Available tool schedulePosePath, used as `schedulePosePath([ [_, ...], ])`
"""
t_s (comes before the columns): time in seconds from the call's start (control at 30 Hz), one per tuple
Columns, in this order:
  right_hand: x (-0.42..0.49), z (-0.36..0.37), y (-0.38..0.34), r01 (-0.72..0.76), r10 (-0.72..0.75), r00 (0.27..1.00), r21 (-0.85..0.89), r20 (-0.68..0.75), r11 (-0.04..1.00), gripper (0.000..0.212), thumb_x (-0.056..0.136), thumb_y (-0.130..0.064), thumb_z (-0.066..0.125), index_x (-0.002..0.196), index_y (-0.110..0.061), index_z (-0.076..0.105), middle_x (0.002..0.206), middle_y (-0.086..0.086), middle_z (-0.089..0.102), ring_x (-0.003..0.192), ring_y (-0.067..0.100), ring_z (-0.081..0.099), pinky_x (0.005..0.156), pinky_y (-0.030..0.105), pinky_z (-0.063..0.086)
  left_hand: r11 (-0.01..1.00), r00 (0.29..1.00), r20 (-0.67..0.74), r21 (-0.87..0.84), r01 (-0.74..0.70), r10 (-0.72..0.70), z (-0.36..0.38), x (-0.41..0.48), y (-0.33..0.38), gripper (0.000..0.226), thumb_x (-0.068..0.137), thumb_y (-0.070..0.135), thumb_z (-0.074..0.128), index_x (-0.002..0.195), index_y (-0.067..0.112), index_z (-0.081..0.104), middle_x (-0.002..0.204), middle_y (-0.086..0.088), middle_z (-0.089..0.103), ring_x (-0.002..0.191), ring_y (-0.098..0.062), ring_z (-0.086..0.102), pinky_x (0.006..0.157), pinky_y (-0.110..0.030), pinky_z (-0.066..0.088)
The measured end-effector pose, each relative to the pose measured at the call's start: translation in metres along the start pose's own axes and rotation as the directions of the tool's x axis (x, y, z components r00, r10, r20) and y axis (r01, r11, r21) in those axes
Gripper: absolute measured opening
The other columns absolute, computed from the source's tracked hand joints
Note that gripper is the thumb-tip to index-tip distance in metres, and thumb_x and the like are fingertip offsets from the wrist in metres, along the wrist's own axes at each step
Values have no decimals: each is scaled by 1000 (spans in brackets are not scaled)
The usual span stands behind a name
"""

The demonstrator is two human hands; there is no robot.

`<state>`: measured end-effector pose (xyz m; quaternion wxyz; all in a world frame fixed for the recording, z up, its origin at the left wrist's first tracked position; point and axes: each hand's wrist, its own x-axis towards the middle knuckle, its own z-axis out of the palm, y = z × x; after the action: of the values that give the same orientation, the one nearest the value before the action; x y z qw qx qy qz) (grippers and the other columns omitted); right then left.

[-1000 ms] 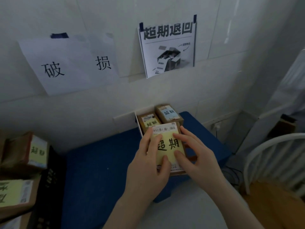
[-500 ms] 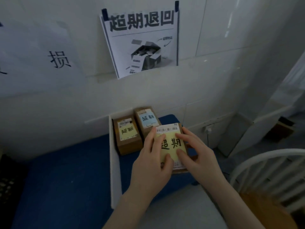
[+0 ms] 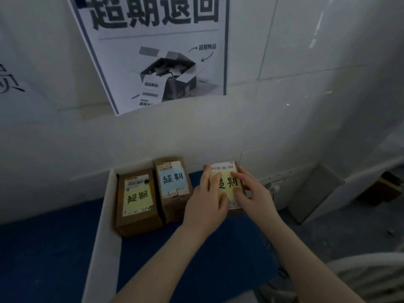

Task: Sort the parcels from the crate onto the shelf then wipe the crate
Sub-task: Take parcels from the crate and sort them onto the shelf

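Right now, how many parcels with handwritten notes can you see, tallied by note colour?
Yellow note: 2, the left parcel and the held parcel, gripped by the left hand and right hand
Blue note: 1, the middle parcel
Total: 3 parcels

Open blue shelf (image 3: 196,259) before parcels (image 3: 140,204); wall (image 3: 218,132) close behind.

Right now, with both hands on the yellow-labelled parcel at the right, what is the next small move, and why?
Probably lower the held parcel flat and release it: left hand and right hand hold it beside the blue-labelled parcel, below the overdue-return sign.
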<state>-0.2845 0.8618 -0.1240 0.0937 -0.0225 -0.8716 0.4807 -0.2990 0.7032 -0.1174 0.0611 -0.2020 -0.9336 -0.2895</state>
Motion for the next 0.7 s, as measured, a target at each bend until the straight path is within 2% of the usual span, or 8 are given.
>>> schedulePosePath([
  [0.27, 42, 33, 31, -55, 49, 992, 49, 115, 997, 42, 92, -10, 55, 128, -32, 55, 145, -17, 41, 122, 6, 49, 94, 25, 49, 979, 972, 123, 65, 191, -198, 26, 29, -17, 51, 98, 24, 42, 145, 20, 23, 158, -5, -2, 119, -28, 44, 90, -36, 46],
  [0.4, 50, 44, 40, -103, 92, 984, 61, 155, 993, 43, 92, -5, 53, 130, -25, 56, 148, -10, 40, 129, 9, 43, 105, 29, 41, 947, 926, 211, 139, 290, -314, 31, 41, -17, 51, 98, 23, 41, 145, 19, 21, 158, -7, -7, 119, -33, 40, 90, -42, 46],
  [0.53, 55, 54, 47, -168, 153, 972, 68, 179, 983, 44, 92, -3, 53, 132, -22, 56, 150, -7, 38, 132, 13, 42, 102, 21, 36, 913, 864, 312, 242, 328, -394, 33, 51, -17, 63, 97, 22, 48, 149, 16, 12, 158, -9, -12, 127, -37, 33, 99, -46, 41],
  [0.6, 58, 61, 49, -200, 183, 963, 65, 199, 978, 44, 92, -5, 54, 133, -22, 54, 151, -7, 36, 132, 14, 41, 102, 21, 35, 892, 843, 349, 345, 290, -409, 33, 55, -19, 67, 95, 19, 53, 149, 10, 14, 157, -14, -4, 131, -40, 28, 103, -47, 38],
  [0.7, 61, 71, 50, -227, 213, 946, 32, 243, 973, 45, 93, -7, 56, 136, -20, 51, 153, -6, 32, 133, 16, 40, 107, 29, 39, 851, 837, 397, 505, 142, -376, 28, 62, -22, 54, 94, 17, 54, 141, 4, 32, 144, -19, 32, 129, -36, 34, 103, -43, 37],
])
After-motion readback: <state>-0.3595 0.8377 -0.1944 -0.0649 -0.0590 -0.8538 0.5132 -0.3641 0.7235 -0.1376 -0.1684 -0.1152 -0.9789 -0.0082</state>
